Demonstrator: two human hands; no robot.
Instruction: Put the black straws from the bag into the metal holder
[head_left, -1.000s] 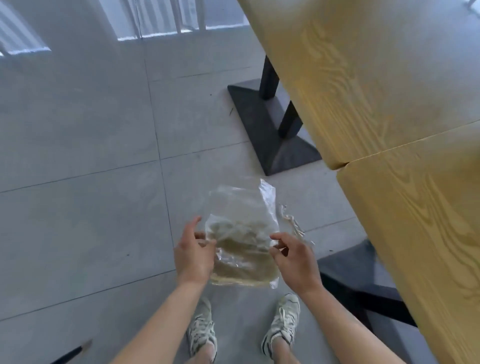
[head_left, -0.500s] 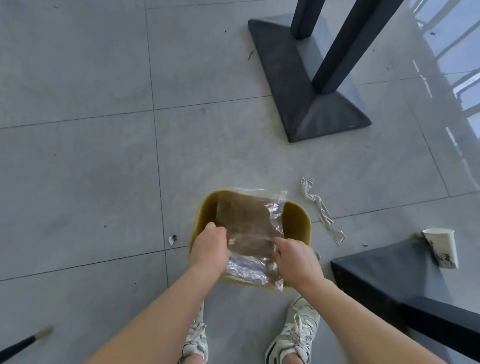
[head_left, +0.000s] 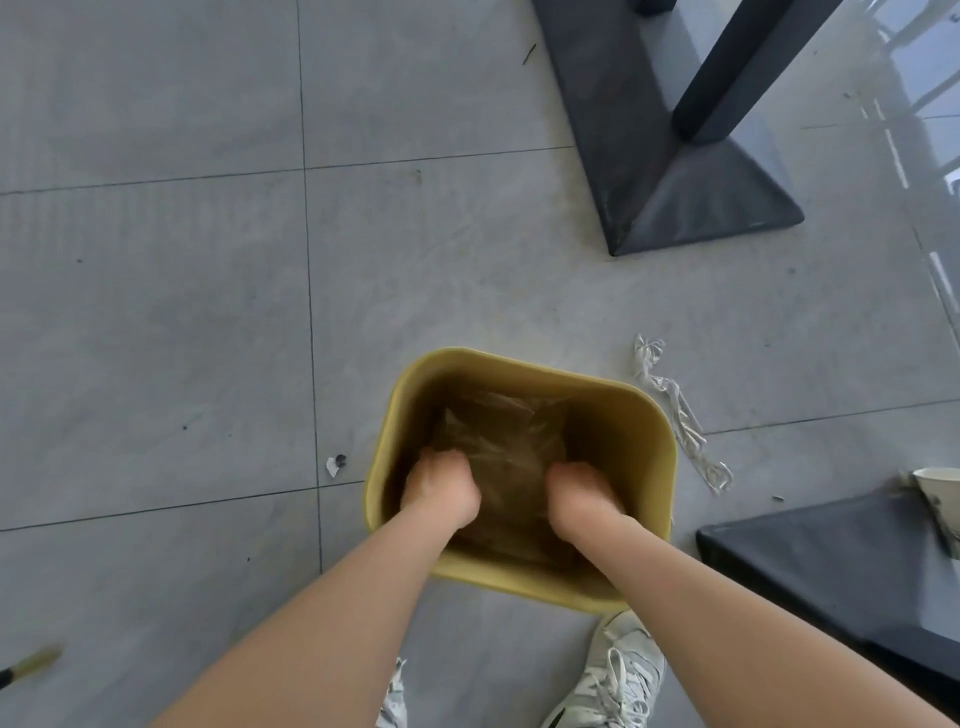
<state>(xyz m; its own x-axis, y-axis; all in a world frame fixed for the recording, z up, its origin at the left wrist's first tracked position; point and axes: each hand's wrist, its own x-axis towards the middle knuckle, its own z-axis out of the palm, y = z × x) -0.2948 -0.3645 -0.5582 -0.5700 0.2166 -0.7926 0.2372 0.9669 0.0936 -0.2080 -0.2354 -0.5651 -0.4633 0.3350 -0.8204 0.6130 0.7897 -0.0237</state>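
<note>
Clear plastic bag (head_left: 498, 441) sits crumpled deep inside a yellow bin (head_left: 641, 431) on the grey tiled floor (head_left: 156, 312). The left hand (head_left: 439, 486) and the right hand (head_left: 584, 493) both reach in, fingers curled on its two near edges. A twisted white strip (head_left: 675, 415) lies just right of the bin, with a paper cup (head_left: 937, 493) and a black table base (head_left: 675, 197) farther off.

Grey tile floor (head_left: 156, 322) is spreading everywhere; black table base (head_left: 670, 171) is standing top right, daylight (head_left: 941, 278) is glaring beside it.
</note>
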